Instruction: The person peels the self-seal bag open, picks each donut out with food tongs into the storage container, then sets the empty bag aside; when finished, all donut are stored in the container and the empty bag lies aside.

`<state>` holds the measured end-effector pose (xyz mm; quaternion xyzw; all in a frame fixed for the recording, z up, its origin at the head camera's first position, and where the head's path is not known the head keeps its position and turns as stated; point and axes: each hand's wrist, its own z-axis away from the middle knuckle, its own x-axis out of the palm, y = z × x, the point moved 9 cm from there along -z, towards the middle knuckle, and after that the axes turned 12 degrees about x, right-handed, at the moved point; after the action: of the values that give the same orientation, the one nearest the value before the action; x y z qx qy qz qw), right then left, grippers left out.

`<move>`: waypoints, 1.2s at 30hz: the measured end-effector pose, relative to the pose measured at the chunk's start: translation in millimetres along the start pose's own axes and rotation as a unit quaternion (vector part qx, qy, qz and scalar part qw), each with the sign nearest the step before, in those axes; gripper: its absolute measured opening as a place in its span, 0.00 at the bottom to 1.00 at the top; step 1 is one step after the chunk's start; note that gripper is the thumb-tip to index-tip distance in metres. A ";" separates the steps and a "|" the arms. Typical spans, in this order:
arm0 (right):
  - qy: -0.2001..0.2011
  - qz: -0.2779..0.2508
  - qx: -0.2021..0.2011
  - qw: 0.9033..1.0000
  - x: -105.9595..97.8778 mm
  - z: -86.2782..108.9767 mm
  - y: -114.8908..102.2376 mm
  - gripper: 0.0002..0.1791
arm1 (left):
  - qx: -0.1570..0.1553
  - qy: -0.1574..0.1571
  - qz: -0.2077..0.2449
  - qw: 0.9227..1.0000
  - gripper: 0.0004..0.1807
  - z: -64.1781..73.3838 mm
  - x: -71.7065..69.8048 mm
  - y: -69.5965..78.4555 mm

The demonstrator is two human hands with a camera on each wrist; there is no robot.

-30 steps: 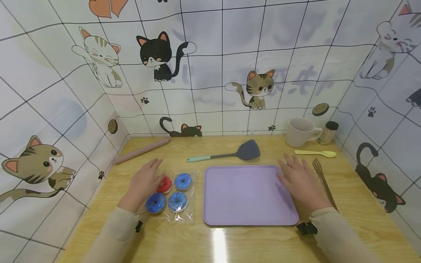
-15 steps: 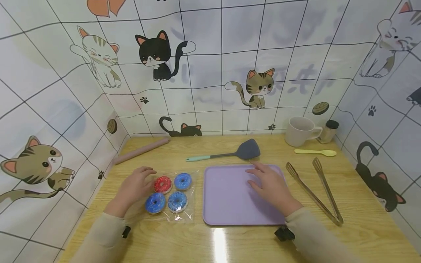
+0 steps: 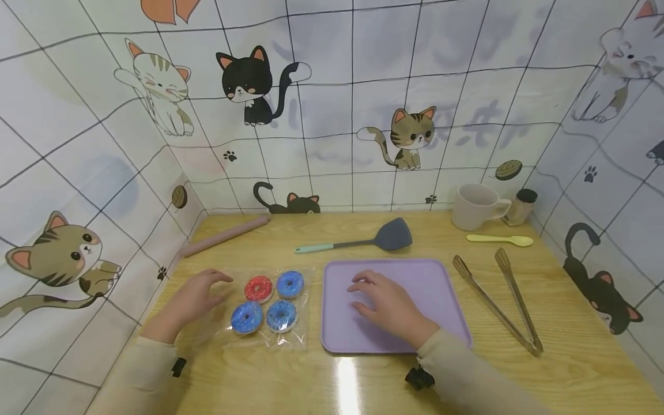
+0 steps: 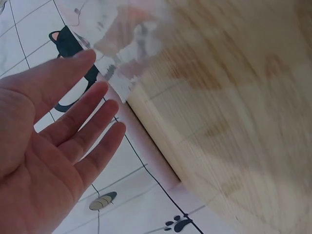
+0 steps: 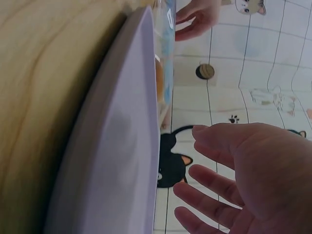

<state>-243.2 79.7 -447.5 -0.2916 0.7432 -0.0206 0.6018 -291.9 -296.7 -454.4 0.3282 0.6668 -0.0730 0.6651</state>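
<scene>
A clear plastic pack with several toy donuts lies left of centre; the red donut and a blue donut form its left side. At that pack's left edge is my left hand, fingers loosely bent and holding nothing; the left wrist view shows the same hand with its palm bare. My right hand hovers over the lilac tray, its fingers spread and relaxed. In the right wrist view that hand stands apart from the tray's surface.
Metal tongs lie spread right of the tray. Behind it is a spatula. A rolling pin sits at back left. At back right are a mug, a jar and a yellow spoon, near the patterned wall.
My right hand has moved left from the tray's right edge to over its middle, uncovering the tongs. My left hand has drawn left, off the red donut.
</scene>
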 end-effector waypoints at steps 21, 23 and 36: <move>-0.091 -0.046 -0.089 0.991 44.9 -0.8 -76.3 0.14 | 0.042 -0.085 0.126 0.988 0.25 8.7 10.4 -19.6; -0.092 -0.046 -0.089 0.991 45.5 -1.0 -78.9 0.15 | 0.045 -0.083 0.133 0.987 0.24 6.7 11.3 -18.0; -0.112 -0.034 -0.119 0.986 69.2 -0.3 -98.2 0.15 | 0.040 -0.082 0.135 0.987 0.21 3.1 26.0 -24.7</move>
<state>-210.7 -33.6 -471.1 -0.3866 0.6583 0.0805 0.6409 -299.8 -308.7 -487.4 0.4343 0.5561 -0.0356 0.7077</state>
